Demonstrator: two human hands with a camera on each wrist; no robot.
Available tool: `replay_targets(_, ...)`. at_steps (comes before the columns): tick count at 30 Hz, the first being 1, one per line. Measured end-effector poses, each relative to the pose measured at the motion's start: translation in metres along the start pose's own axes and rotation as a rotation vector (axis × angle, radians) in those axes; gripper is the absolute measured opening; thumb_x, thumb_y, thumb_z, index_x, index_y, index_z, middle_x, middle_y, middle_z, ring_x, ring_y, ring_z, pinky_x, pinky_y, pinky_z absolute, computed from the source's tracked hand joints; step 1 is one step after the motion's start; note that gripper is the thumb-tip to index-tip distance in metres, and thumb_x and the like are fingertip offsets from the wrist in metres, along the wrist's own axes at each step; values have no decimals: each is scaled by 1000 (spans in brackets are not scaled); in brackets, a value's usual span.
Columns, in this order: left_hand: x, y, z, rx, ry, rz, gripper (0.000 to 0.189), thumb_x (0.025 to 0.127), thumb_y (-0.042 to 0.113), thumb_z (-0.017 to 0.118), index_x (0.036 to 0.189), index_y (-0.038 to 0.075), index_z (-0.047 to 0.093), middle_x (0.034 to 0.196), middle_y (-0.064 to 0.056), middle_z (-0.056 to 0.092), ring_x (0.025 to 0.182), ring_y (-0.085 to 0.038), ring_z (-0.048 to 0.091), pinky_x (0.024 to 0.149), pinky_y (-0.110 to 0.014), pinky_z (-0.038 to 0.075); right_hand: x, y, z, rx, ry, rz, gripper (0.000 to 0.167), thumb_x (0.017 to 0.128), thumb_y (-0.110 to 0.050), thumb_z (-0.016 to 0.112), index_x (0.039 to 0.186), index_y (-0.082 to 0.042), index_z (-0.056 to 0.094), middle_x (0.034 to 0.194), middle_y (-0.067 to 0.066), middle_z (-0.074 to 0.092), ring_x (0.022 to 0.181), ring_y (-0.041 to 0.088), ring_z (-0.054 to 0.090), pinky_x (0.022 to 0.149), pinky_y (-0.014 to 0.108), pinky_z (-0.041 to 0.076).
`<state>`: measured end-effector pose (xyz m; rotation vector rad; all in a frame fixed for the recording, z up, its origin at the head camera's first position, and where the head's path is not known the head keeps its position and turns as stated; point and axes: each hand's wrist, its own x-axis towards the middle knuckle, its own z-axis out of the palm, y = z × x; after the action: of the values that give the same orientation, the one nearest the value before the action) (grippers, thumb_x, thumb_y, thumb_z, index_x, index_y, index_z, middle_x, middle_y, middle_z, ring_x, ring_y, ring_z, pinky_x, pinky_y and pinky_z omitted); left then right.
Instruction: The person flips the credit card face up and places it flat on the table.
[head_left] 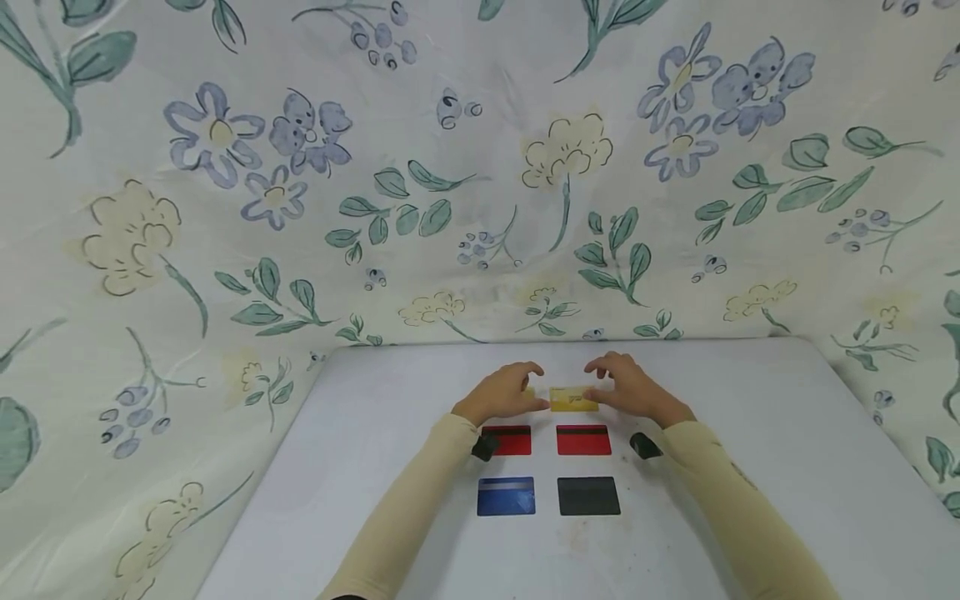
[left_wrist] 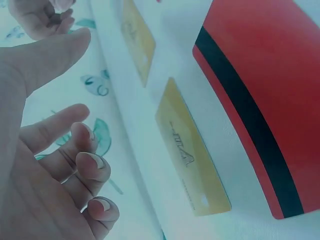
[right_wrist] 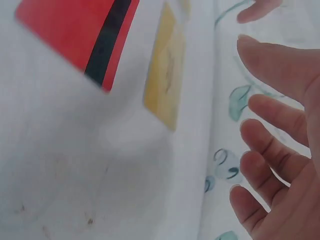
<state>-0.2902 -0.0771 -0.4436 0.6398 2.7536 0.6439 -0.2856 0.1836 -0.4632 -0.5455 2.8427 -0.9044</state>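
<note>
Two yellow cards lie side by side at the back of the white table. The right yellow card point(head_left: 566, 402) shows almost whole in the head view, while the left yellow card point(left_wrist: 192, 160) is mostly hidden there behind my left hand point(head_left: 504, 392). That hand hovers over the left card with loosely bent fingers, holding nothing. My right hand point(head_left: 630, 387) is at the right card, its thumb overlapping the card's right end in the head view. In the right wrist view its fingers are apart and hold nothing, with the yellow card point(right_wrist: 165, 70) beyond them.
Nearer on the table point(head_left: 360, 467) lie a left red card point(head_left: 513, 445) and a right red card point(head_left: 583, 446), each with a black stripe. In front of them are a blue card point(head_left: 506, 502) and a black card point(head_left: 588, 502). A floral cloth point(head_left: 480, 200) hangs behind the table.
</note>
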Motion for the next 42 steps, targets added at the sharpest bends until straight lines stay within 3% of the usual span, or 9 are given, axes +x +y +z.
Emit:
replay_targets(5,-10,-2,-3,-10,8,14,64,92,44,74,145,13,56,110,-8,64,96,-20,56,85,-37,52,-5,-10,0,14,38,-12,47,94,-29,77,134,-8,64,120,16,62,118,35,51,98,51,50)
replay_targets(15,-38,-9,-1,-13,62,24,63,90,44,75,143,14,58,102,-6,62,93,-19,55,79,-34,51,-20,-35,12,33,78,-29,47,95,-28,75,135,-7,63,121,15,62,115,31,51,99,51,52)
replay_targets(23,-59,-17,0,-17,75,18,64,89,43,78,142,14,58,111,-9,66,98,-19,56,87,-38,55,-29,-62,24,45,95,-64,47,93,-26,76,134,-7,64,121,16,63,116,31,51,98,51,50)
replay_targets(27,-70,-20,0,-26,75,3,64,88,44,79,142,15,58,112,-9,65,97,-19,56,84,-36,55,-34,-72,30,48,98,-58,47,92,-26,77,133,-8,65,120,16,64,117,31,52,99,51,51)
replay_targets(37,-86,-33,6,-13,91,29,66,88,42,80,143,14,57,98,-7,60,87,-16,53,69,-29,46,-37,-84,45,48,115,-20,50,90,-27,80,135,-9,64,119,13,63,116,29,52,100,50,54)
replay_targets(42,-93,-37,9,-17,89,5,67,88,41,81,143,12,57,97,-8,60,87,-16,53,70,-31,45,-38,-89,53,62,122,-6,50,90,-26,80,135,-10,64,119,12,63,115,28,52,100,50,53)
